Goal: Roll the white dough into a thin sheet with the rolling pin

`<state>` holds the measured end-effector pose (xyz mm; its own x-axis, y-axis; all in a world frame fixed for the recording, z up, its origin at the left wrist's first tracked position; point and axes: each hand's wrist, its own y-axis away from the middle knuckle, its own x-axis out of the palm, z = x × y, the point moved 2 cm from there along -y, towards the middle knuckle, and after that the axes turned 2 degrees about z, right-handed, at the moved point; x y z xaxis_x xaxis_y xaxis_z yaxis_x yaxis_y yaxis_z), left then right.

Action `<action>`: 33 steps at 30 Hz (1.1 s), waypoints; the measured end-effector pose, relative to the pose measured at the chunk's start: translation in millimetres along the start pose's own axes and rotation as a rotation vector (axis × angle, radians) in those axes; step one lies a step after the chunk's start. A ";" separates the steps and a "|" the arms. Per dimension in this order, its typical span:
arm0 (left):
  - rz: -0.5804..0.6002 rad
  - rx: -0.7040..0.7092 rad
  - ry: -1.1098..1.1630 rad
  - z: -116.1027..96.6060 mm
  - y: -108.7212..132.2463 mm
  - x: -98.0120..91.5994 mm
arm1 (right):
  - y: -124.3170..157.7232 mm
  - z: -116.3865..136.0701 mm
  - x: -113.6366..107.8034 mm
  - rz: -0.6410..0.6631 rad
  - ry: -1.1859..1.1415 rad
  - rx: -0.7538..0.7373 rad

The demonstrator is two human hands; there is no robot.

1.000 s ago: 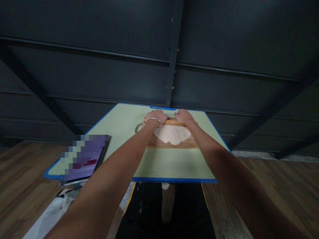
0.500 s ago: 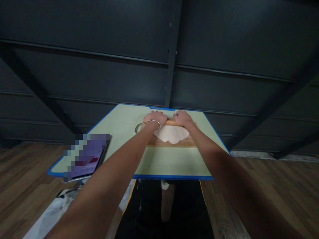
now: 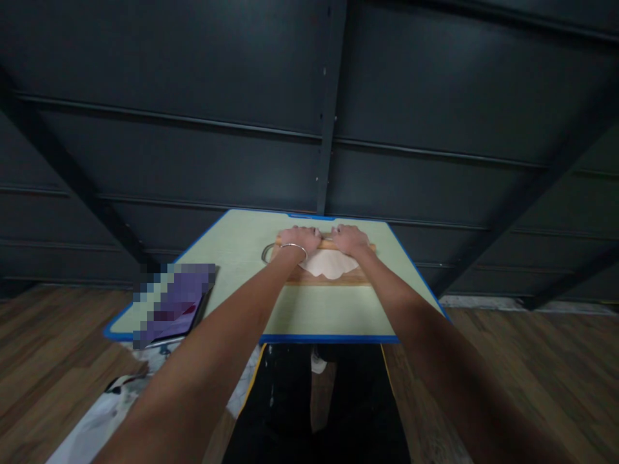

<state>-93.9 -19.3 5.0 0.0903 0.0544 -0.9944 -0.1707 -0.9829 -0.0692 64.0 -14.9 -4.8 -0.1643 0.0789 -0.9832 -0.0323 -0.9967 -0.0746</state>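
Note:
A flat, pale round of dough (image 3: 329, 264) lies on a wooden board (image 3: 333, 278) at the far part of a light green table with a blue rim (image 3: 319, 338). A wooden rolling pin (image 3: 327, 243) rests across the dough's far edge. My left hand (image 3: 300, 237), with a thin bangle at the wrist, presses on the pin's left part, fingers curled over it. My right hand (image 3: 349, 238) presses on its right part in the same way. Both arms are stretched far forward.
A tablet or phone with a blurred screen (image 3: 174, 306) lies at the table's near left corner. A metal ring-shaped object (image 3: 265, 252) sits left of the board. A dark panelled wall stands behind the table. Wooden floor shows on both sides.
Both hands and the rolling pin stay at the dough's far edge. The view has pulled back slightly, so the table and hands look smaller and lower.

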 end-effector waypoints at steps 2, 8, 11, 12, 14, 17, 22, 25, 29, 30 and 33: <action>-0.013 -0.011 0.007 -1.3 6.4 -1.4 | 2.1 0.3 0.5 0.004 0.009 -0.017; -0.059 0.020 -0.020 -2.7 17.1 -0.4 | 7.0 0.5 2.2 -0.004 0.055 -0.065; -0.083 0.075 -0.033 -1.5 18.3 3.6 | 11.1 1.6 3.1 -0.009 0.098 -0.102; -0.103 0.100 -0.034 -1.0 18.7 5.1 | 12.3 1.6 3.6 -0.015 0.103 -0.099; -0.144 0.138 -0.030 0.5 19.9 7.7 | 14.3 1.1 4.6 -0.030 0.100 -0.083; -0.170 0.151 -0.024 3.0 21.8 10.8 | 16.0 0.4 6.1 -0.040 0.086 -0.073; -0.150 0.164 -0.023 4.9 25.7 12.0 | 21.8 1.5 5.3 -0.034 0.110 -0.078; -0.172 0.165 -0.023 4.6 29.0 11.2 | 29.6 3.9 2.9 -0.051 0.135 -0.095; -0.168 0.172 -0.040 3.3 33.9 10.1 | 41.1 6.1 -0.1 -0.107 0.124 -0.106; -0.165 0.174 -0.036 2.9 35.6 9.4 | 43.5 6.3 -0.7 -0.122 0.118 -0.103; -0.151 0.170 -0.014 1.5 42.1 6.2 | 49.5 7.4 -2.4 -0.129 0.108 -0.100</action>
<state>-102.1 -60.0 -4.2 0.1139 0.2025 -0.9726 -0.3191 -0.9196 -0.2289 55.5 -64.3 -4.9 -0.0578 0.2093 -0.9761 0.0525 -0.9758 -0.2123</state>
